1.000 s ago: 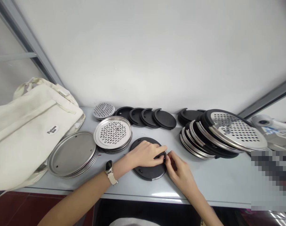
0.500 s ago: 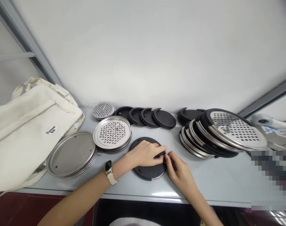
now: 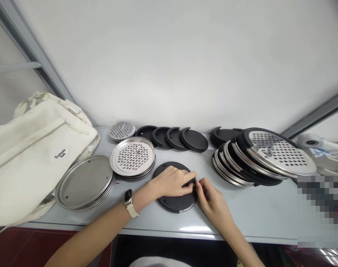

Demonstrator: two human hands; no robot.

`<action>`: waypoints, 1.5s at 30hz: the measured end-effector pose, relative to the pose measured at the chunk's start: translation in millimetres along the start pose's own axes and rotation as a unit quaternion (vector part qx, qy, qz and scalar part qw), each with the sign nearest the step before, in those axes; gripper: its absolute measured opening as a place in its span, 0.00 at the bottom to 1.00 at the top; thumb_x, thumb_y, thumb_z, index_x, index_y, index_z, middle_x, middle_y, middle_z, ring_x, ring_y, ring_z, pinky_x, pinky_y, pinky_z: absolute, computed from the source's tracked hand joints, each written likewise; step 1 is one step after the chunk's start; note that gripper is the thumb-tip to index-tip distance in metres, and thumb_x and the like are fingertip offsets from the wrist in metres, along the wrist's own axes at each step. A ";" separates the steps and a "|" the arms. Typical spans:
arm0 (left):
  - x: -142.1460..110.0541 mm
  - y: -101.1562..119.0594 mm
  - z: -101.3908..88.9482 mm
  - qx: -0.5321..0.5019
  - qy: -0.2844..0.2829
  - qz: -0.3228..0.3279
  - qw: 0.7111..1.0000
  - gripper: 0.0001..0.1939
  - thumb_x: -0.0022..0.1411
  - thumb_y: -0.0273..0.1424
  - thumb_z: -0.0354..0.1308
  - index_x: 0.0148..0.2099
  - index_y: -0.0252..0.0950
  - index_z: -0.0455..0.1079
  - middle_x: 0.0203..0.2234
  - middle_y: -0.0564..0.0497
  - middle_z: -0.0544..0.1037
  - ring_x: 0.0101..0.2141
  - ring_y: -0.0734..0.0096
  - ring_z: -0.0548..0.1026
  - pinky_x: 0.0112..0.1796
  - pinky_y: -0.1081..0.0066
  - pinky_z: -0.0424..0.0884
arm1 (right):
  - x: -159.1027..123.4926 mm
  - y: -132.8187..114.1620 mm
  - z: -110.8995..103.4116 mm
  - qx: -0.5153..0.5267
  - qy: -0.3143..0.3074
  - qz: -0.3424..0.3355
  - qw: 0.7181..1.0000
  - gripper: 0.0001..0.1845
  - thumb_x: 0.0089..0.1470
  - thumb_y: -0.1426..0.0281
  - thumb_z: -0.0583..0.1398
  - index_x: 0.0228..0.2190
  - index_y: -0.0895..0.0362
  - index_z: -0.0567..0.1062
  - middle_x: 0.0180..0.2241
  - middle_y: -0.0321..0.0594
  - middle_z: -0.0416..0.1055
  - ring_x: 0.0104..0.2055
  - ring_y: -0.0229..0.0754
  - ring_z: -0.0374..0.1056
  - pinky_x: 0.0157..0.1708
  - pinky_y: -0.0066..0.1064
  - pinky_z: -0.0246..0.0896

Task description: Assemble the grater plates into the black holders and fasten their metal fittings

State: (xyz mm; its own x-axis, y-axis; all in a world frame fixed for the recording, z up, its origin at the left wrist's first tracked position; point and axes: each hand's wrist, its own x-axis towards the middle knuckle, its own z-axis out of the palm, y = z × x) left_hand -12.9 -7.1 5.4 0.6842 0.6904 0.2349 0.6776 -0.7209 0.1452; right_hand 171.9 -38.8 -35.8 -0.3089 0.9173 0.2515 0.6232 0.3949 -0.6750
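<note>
A round black disc (image 3: 177, 203) with small slots and a strip of bare metal rim lies flat on the table in front of me. My left hand (image 3: 171, 181) reaches over it from the left, index finger and thumb closed at its right edge. Just there, my right hand (image 3: 212, 198) pinches a small thin metal ring (image 3: 195, 187) between thumb and fingers. The fingertips partly cover the ring, so whether it passes through the disc cannot be seen.
Stacked grater plates (image 3: 134, 157) and plain metal discs (image 3: 85, 181) stand to the left, beside a cream bag (image 3: 40, 148). Black covers (image 3: 195, 140) line the wall. A leaning pile of black-edged graters (image 3: 280, 154) is on the right of the grey table (image 3: 258, 215).
My right fingertips and the small ring have shifted very slightly at the disc's edge. My left hand and the disc stay in place.
</note>
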 end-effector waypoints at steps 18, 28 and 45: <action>0.2 -1.8 1.1 -0.032 0.001 0.006 0.999 0.07 0.64 0.34 0.49 0.37 0.37 0.63 0.24 0.54 0.75 0.25 0.69 0.74 0.24 0.72 0.57 | 1.0 0.1 0.7 0.011 0.000 -0.005 1.000 0.12 0.63 0.65 0.47 0.27 0.53 0.57 0.21 0.29 0.58 0.21 0.34 0.57 0.24 0.25 0.52; 0.6 -3.4 3.2 -0.033 -0.003 0.013 0.999 0.07 0.64 0.33 0.49 0.40 0.37 0.66 0.25 0.53 0.77 0.27 0.68 0.76 0.26 0.72 0.60 | 0.0 0.1 1.6 -0.011 -0.008 -0.008 1.000 0.12 0.62 0.64 0.49 0.27 0.53 0.56 0.20 0.29 0.57 0.21 0.34 0.55 0.23 0.25 0.51; 0.8 -0.4 3.7 0.001 0.006 0.021 1.000 0.18 0.66 0.33 0.45 0.57 0.36 0.57 0.29 0.50 0.77 0.28 0.66 0.77 0.29 0.72 0.67 | 0.3 -0.4 -1.1 -0.012 0.022 0.006 1.000 0.12 0.63 0.64 0.47 0.28 0.52 0.57 0.20 0.30 0.58 0.20 0.35 0.55 0.22 0.26 0.52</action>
State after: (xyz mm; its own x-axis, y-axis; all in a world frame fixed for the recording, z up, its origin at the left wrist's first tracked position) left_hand -11.7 -6.0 2.0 0.7089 0.6583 0.2530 0.6488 -0.7494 0.1321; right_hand 172.4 -38.7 -34.6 -0.2699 0.9232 0.2737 0.6434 0.3844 -0.6621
